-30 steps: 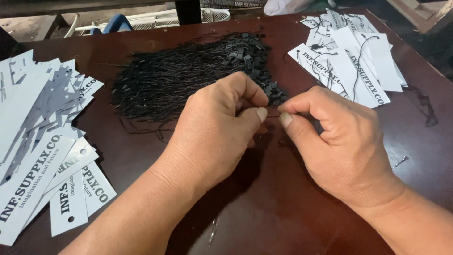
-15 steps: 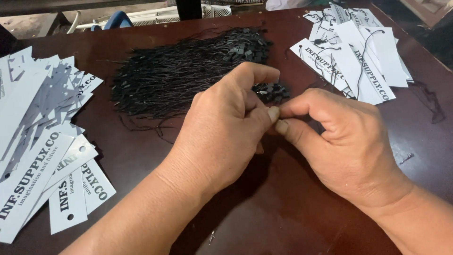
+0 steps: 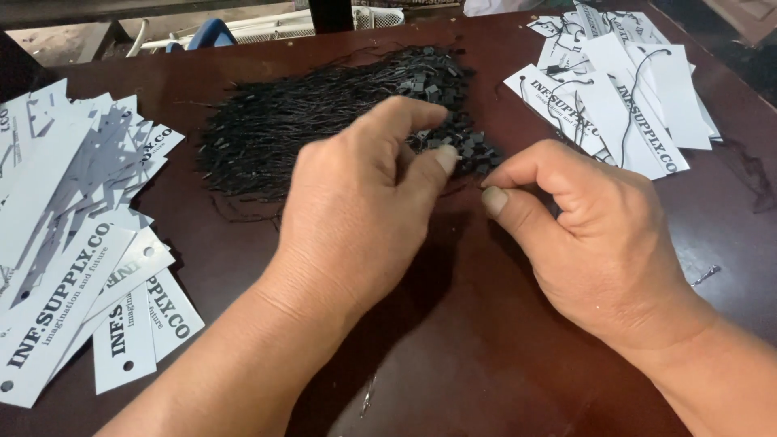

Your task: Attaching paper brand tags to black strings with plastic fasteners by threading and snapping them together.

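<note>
- Far left: a fanned stack of white card tags [image 3: 73, 243] with black print and a punched hole at one end. They overlap loosely and lie flat on the dark red-brown table [image 3: 486, 356].
- Centre, far side: a bundle of black strings [image 3: 307, 129] lies across the table, strands running roughly left to right. Small square black fasteners are clustered at its right end [image 3: 457, 142].
- Left hand [image 3: 364, 202]: palm down, fingers curled, thumb and forefinger tips pressed together right at the fastener end of the bundle. It appears to pinch a string there (the strand itself is too fine to make out between the tips).
- Right hand [image 3: 591, 235]: also palm down, just beside the left hand and not touching it. Thumb is pressed against the curled forefinger in a pinch, close to the same fastener cluster. What it grips is hidden by the fingers; I cannot tell whether it has a strand.
- A narrow gap of bare table shows between the two thumbs.
- Far right: a second, smaller pile of white tags [image 3: 639, 89], these with thin black strings looped over them.
- Right edge: a small loose tangle of black thread [image 3: 749, 174] lies apart from the pile.
</note>
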